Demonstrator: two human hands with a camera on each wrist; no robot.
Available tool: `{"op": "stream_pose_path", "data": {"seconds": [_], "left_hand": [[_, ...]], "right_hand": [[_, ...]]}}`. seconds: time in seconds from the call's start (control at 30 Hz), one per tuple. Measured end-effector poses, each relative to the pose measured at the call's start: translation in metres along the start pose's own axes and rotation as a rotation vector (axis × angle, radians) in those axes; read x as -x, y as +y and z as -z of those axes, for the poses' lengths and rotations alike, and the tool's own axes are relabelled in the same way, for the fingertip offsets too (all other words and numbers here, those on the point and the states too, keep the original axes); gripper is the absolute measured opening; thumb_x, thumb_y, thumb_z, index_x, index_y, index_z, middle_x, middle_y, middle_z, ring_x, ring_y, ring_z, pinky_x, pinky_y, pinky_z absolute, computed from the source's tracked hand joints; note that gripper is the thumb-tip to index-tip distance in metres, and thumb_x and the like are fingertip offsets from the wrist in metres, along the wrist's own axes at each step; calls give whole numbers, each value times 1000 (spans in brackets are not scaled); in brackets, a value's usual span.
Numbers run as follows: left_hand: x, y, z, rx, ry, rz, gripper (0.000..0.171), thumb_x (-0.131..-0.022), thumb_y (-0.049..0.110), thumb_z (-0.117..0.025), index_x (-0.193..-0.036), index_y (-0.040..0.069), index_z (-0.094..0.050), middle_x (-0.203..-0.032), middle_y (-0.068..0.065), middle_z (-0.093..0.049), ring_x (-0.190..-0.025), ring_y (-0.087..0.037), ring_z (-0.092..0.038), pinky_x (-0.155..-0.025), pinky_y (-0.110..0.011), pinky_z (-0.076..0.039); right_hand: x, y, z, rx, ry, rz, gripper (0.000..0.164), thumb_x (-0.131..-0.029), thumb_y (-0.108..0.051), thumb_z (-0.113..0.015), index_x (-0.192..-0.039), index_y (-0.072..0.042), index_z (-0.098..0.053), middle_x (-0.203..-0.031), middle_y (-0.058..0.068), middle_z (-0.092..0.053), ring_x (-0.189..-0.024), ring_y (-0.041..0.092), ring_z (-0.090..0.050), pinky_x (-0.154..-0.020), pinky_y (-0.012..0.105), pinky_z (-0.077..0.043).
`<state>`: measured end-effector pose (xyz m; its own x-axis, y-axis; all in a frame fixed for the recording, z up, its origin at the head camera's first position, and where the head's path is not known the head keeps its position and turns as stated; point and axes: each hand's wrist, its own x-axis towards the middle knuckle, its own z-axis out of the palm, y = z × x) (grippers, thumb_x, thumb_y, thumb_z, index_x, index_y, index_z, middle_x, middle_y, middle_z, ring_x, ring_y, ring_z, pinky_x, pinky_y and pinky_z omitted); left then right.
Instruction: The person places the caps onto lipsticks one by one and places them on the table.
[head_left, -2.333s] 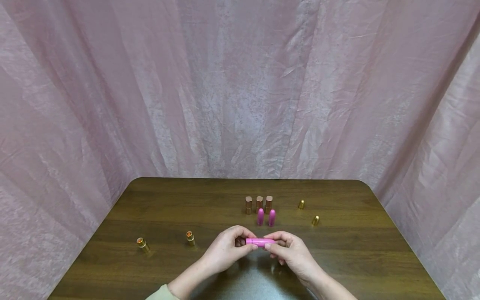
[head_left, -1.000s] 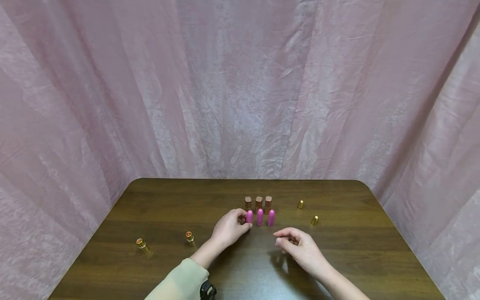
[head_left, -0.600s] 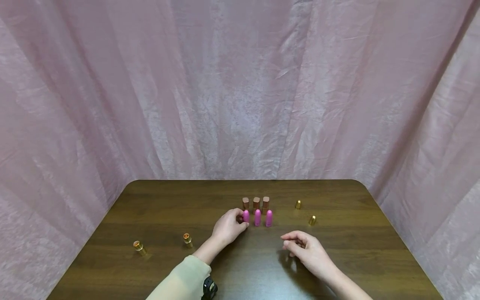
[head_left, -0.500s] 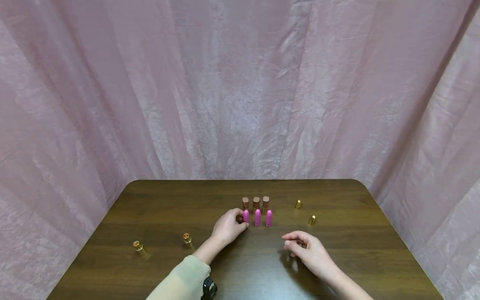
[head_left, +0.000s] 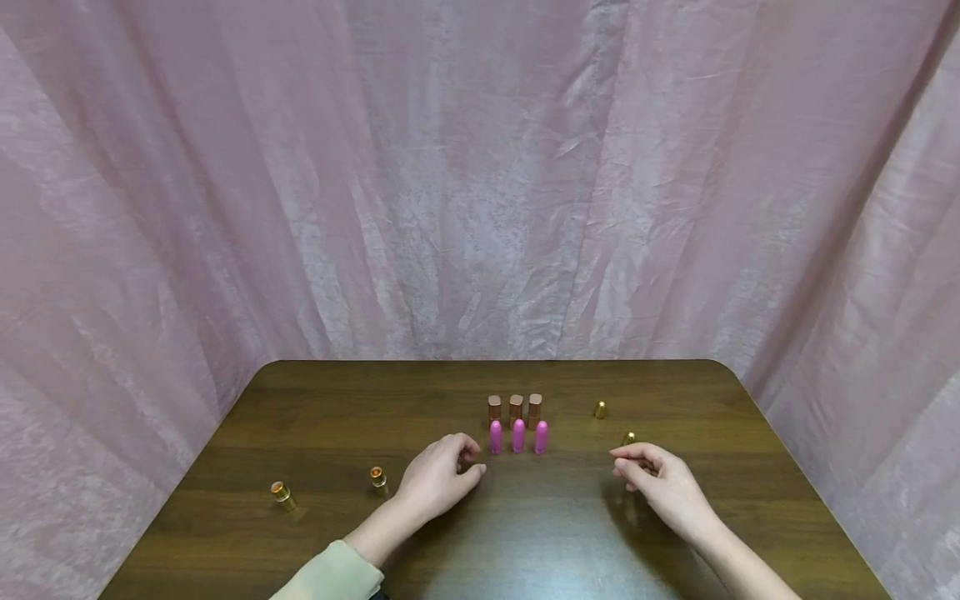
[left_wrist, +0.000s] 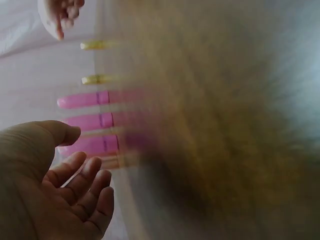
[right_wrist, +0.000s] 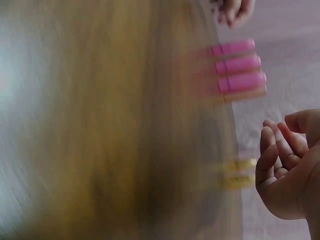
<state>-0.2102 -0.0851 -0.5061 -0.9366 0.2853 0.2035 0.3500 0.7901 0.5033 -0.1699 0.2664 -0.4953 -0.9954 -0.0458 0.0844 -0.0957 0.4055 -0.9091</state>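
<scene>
Three pink bullet-shaped lipstick tubes (head_left: 518, 437) stand upright in a row near the table's middle. My left hand (head_left: 437, 477) hovers just left and in front of that row, its thumb and fingers apart and holding nothing. In the left wrist view its fingers (left_wrist: 87, 187) are loosely bent beside the nearest pink tube (left_wrist: 92, 145). My right hand (head_left: 666, 483) is over the table on the right with loosely curled fingers and nothing in them. Just beyond its fingertips stands a small gold cap (head_left: 629, 437), partly hidden by the hand; a second gold cap (head_left: 600, 409) stands farther back.
Behind the pink row stand three rose-gold square lipstick tubes (head_left: 516, 407). To the left are two gold lipstick bases with orange-looking tops, a nearer one (head_left: 378, 480) and an outer one (head_left: 282, 495). A pink curtain (head_left: 480, 208) hangs behind the brown wooden table (head_left: 337, 408).
Both hands held a pink tube; the left hand stood it at the row's left end, then let go and drew back toward the lower left. The right hand moved right, toward the gold caps.
</scene>
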Motion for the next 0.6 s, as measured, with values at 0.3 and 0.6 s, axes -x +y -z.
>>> {"op": "stream_pose_path", "data": {"seconds": [0.3,0.6], "left_hand": [[37,18,7,-94,-47,-224,25,-91,32,-74,-111,18,-72,-101,8,-68,-92,-9,-61,-79,-32,-52],[66,38,-3,-181,-15,-471,24,-90,29,-76,-112,20,-72,-106,12,-67,-93,-6,-62,-77,-25,-51]], "right_hand": [[-25,11,40,316,87,43,31,-103,-28,-63,-123,-6,-69,-101,8,-72,-85,18,-65,-70,30,-50],[-50,23,38,638,-1,46,41,-97,-40,-68,-125,-10,-68,-98,-4,-70,-88,18,-66,-71,44,-52]]}}
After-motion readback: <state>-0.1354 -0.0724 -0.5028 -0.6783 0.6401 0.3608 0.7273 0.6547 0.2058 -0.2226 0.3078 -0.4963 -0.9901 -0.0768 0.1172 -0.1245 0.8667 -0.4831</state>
